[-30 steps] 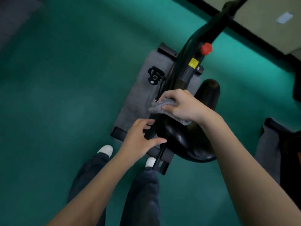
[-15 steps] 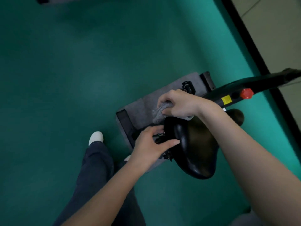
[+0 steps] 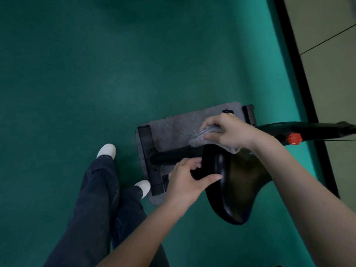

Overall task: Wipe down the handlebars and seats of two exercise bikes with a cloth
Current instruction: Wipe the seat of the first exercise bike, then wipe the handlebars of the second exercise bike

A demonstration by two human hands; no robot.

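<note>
A black glossy bike seat (image 3: 237,187) fills the lower right of the view, its wide end toward me. My right hand (image 3: 229,132) presses a crumpled grey cloth (image 3: 204,136) against the seat's upper left edge. My left hand (image 3: 186,180) grips the seat's left rim, thumb on top and fingers underneath. The black bike frame (image 3: 308,128) runs off to the right and carries a red knob (image 3: 294,138). The handlebars are out of view.
The bike stands on a grey mat (image 3: 173,130) with a black base bar (image 3: 150,160) on green flooring (image 3: 96,74). My legs and white shoes (image 3: 107,150) stand just left of the base. A black strip (image 3: 296,74) borders beige floor at the right.
The view has swung, so the bike now lies more to the right. My left hand has closed on the seat's rim. My right hand and cloth have stayed on the seat's edge.
</note>
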